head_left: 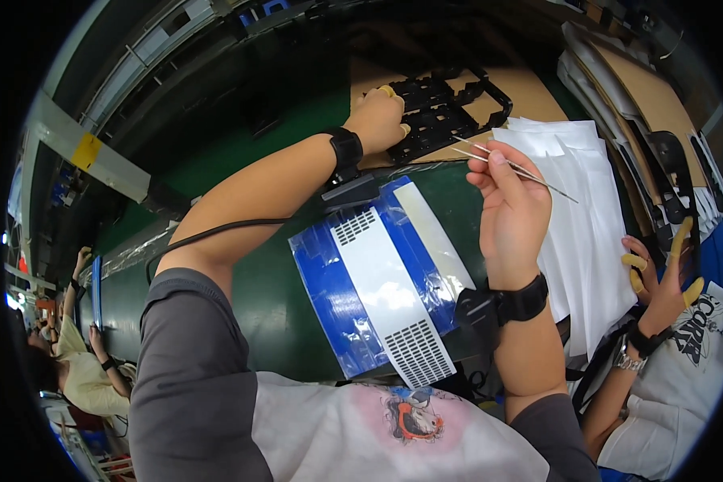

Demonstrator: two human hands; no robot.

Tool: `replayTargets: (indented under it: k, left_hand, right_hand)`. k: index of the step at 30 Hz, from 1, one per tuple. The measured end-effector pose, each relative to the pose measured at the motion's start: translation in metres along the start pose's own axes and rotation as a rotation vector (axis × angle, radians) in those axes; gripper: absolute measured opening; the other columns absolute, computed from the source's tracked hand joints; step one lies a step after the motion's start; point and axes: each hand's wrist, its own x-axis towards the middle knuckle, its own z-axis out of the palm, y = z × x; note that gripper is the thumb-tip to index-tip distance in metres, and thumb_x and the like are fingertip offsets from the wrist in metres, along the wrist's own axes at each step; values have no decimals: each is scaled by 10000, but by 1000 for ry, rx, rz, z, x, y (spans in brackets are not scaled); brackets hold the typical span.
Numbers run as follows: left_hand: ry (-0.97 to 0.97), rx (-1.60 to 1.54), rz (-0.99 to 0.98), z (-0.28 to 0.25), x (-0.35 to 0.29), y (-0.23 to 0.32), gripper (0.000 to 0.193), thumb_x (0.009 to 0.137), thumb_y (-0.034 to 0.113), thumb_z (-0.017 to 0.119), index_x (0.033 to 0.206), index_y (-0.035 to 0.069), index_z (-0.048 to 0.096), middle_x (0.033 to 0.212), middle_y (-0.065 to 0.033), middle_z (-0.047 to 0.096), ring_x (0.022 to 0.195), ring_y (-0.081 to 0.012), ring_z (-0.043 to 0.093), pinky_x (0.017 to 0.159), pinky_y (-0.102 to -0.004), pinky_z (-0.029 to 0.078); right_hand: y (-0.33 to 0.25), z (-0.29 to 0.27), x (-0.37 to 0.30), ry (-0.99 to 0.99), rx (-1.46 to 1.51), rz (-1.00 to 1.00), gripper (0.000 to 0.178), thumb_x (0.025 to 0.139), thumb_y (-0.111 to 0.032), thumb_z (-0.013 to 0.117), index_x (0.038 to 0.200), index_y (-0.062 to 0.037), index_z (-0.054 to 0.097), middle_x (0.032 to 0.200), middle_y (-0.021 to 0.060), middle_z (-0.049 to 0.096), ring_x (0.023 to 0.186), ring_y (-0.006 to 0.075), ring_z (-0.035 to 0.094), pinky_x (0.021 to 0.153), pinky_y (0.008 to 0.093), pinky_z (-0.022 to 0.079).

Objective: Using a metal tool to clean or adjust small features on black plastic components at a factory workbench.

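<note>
Forward reaches the left hand [376, 120], right hand [516, 201] pinching tweezers [530, 174].

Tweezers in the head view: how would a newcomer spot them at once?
Start at the green table, then the white sheets at right. By their left edge, the right hand holds the tweezers. They are thin and silvery, unlike the broad black frame beyond their tips.

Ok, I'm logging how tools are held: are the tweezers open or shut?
Open: the tweezers in the right hand show two separate tips with a gap between them.
</note>
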Motion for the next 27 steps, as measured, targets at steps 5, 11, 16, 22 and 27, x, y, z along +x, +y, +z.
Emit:
replayTargets:
  k: [5, 11, 16, 22, 27]
  left_hand:
    - [-62, -458, -198, 4, -3, -13, 127, 619, 63, 610, 636, 23, 491, 555, -81, 510, 509, -177, 511, 459, -298, 399]
    - [-465, -737, -308, -38, -16, -22, 154, 667, 137, 526, 768, 22, 522, 570, -37, 496, 465, -135, 479, 448, -280, 413]
    - [-308, -1730, -619, -55, -78, -51, 217, 649, 53, 425, 823, -47, 508, 814, -140, 566, 725, -203, 566, 716, -322, 486]
    - [-65, -2228, -101, -72, -186, -67, 404, 723, -1, 392, 1109, -117, 362, 1004, -146, 494, 869, -163, 526, 795, -275, 433]
    - [248, -2319, -374, -77, -232, -23, 476, 692, 7, 428, 1160, -64, 384, 1104, -145, 487, 998, -208, 499, 879, -331, 400]
  right_hand:
    - [4, -2, 6, -47, 61, -19, 161, 802, -42, 514, 925, 60, 527, 842, 151, 585, 691, 165, 571, 619, 247, 476]
    - [3, -1, -8, -649, 102, 219, 180, 809, -90, 523, 913, 56, 545, 840, 164, 588, 661, 172, 575, 578, 246, 471]
    - [32, 10, -19, -568, -381, 451, 191, 764, -120, 584, 855, 48, 569, 723, 129, 596, 592, 139, 570, 510, 204, 440]
    - [45, 29, -13, -483, -527, 458, 133, 753, -99, 574, 790, 29, 573, 665, 113, 584, 534, 113, 539, 487, 189, 424]
    - [66, 30, -21, -457, -500, 401, 90, 741, -56, 566, 778, 25, 573, 642, 110, 579, 508, 101, 525, 454, 180, 403]
